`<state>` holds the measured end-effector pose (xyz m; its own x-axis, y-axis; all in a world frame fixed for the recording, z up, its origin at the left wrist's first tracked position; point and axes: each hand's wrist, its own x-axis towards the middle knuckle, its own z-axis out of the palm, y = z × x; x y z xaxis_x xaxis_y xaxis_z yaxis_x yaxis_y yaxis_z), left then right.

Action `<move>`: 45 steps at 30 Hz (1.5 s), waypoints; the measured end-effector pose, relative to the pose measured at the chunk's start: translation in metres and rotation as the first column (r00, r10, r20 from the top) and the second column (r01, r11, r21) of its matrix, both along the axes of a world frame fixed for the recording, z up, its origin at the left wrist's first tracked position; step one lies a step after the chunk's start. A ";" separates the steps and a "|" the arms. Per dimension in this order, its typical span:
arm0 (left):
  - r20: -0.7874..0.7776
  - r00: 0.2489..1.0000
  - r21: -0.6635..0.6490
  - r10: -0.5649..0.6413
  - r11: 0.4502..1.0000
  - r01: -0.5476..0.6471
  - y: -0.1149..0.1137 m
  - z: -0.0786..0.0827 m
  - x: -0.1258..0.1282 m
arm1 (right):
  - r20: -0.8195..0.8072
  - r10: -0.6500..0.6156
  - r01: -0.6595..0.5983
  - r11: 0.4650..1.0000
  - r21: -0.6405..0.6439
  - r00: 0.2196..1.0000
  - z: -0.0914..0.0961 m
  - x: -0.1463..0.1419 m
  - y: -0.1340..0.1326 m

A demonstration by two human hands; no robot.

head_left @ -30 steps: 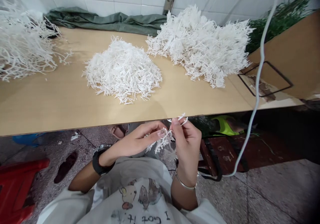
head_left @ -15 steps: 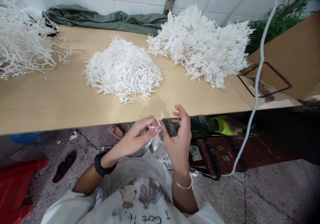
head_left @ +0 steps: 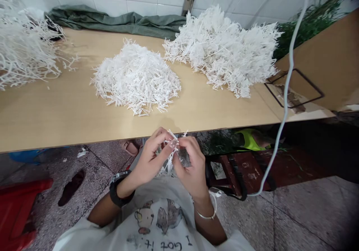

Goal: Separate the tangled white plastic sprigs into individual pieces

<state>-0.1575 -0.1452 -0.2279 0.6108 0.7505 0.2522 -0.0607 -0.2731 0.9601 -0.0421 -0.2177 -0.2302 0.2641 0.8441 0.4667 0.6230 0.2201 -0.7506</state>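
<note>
My left hand (head_left: 150, 157), with a dark watch on its wrist, pinches several thin white branched plastic sprigs (head_left: 169, 165) between thumb and fingers. Close beside it, my right hand (head_left: 193, 165) has its fingers curled in and closed on the right side of the same sprigs. One small forked tip sticks up above the right fingers. Both hands are held over my lap, just in front of the table edge. A heap of short white sprigs (head_left: 137, 79) lies on the table (head_left: 92, 126) beyond them.
A larger white heap (head_left: 227, 53) lies at back right, and long tangled white strands (head_left: 25, 53) at left. Green cloth (head_left: 117, 23) runs along the wall. A pale cable (head_left: 286, 94) hangs at right, near cardboard (head_left: 325, 64). A red stool (head_left: 19, 210) stands lower left.
My right hand has gone from spread, raised fingers to curled fingers closed on the sprigs beside the left hand. My left hand still pinches them. The view has shifted slightly.
</note>
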 end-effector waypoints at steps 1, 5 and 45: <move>-0.008 0.999 0.045 0.033 0.998 -0.033 0.000 0.000 -0.001 | 0.020 -0.001 0.001 1.000 -0.009 1.000 0.000 0.001 0.000; -0.103 0.994 0.241 0.043 0.970 -0.017 -0.003 0.006 -0.008 | 0.108 -0.003 0.007 0.999 -0.037 0.994 -0.001 0.002 -0.002; -0.130 0.482 -0.627 -0.867 0.448 0.637 0.030 0.021 -0.051 | -0.830 0.314 -0.877 0.304 -0.372 0.461 0.014 0.030 -0.001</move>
<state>-0.2085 -0.1149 -0.2065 0.9240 -0.1379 -0.3566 0.3747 0.1407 0.9164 -0.0119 -0.2184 -0.2164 -0.5549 0.7597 -0.3391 -0.0074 -0.4121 -0.9111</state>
